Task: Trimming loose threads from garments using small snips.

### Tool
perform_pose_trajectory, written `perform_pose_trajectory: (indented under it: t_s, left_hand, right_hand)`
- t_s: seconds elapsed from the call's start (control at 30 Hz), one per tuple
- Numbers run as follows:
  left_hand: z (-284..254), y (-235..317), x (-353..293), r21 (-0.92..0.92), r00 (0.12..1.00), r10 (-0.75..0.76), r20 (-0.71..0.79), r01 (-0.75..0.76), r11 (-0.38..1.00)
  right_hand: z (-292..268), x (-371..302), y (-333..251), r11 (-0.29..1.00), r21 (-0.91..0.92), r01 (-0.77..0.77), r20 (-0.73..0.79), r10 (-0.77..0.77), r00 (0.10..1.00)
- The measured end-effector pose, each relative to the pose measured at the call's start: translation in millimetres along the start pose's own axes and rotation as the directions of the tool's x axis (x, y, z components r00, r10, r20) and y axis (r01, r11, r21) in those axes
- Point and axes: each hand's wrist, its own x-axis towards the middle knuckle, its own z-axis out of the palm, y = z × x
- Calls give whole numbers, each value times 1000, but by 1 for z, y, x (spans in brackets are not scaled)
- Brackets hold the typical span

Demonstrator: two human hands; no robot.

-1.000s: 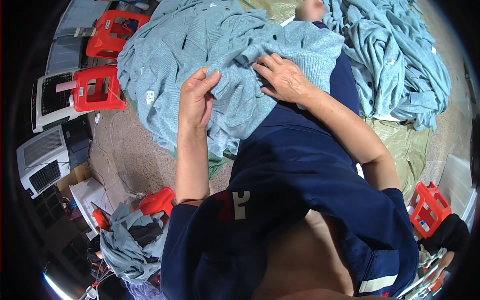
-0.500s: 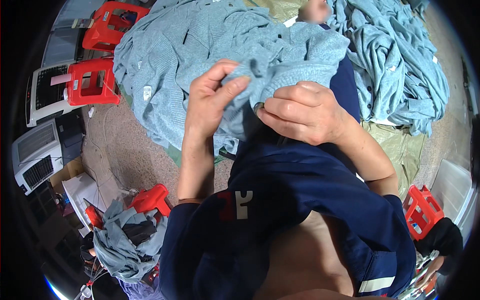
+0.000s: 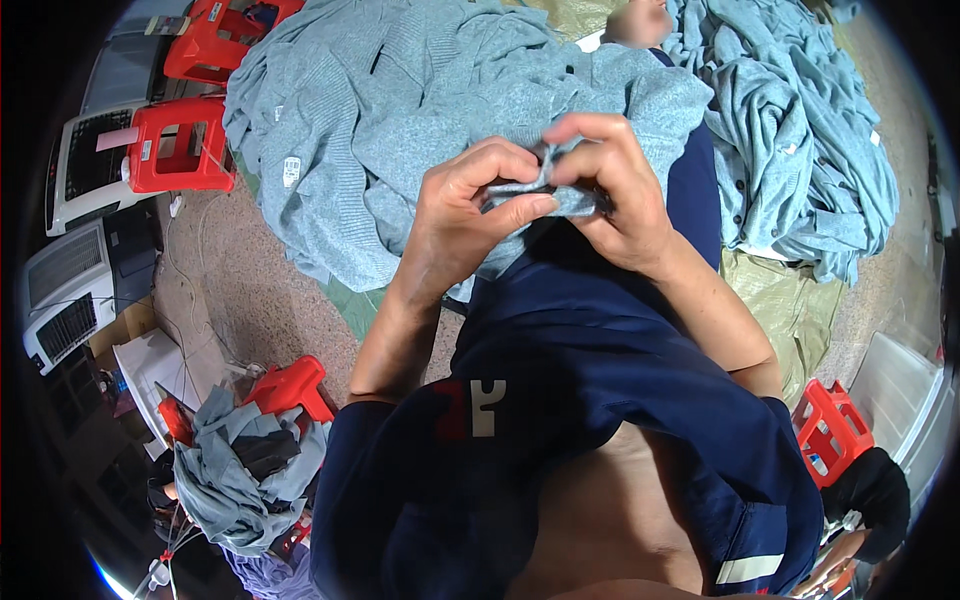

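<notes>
A grey-blue knit cardigan (image 3: 660, 110) is spread over my lap and runs into the heap in front of me. My left hand (image 3: 470, 200) is closed on a folded edge of it, thumb below and fingers above. Close beside it, my right hand (image 3: 625, 195) curls round the same bunched edge; its fingertips are partly smeared by motion. The fabric is gathered in a small fold between the two hands. Whether anything small is pinched inside that fold cannot be made out.
Knit garments (image 3: 320, 130) with white labels lie heaped ahead, and another pile (image 3: 800, 130) lies at the right. Red plastic stools (image 3: 180, 145) stand at the left beside white box-shaped appliances (image 3: 70, 285). Another red stool (image 3: 832, 430) and a person's dark sleeve (image 3: 875, 495) are at lower right.
My right hand has turned and lifted, its fingers now reaching over the fold. My left hand has moved right and slightly down, bringing the hands together on the cardigan edge.
</notes>
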Motion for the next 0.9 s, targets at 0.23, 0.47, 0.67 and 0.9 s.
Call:
perform_pose_trajectory:
  t_s: [0.23,0.47,0.67,0.9]
  left_hand:
    - [-2,-6,-3,181,997,82,8,-82,980]
    - [0,-13,-6,279,959,282,6,-272,921]
    - [7,-23,-10,391,873,487,24,-456,799]
    - [17,-25,-3,488,865,501,-1,-437,756]
  right_hand:
    - [-6,-3,15,981,-67,-181,199,191,961]
    - [-11,-2,11,993,-95,-67,239,88,967]
    - [-3,-14,6,967,-109,-229,105,240,965]
    - [-8,-18,8,933,-123,-337,176,355,918]
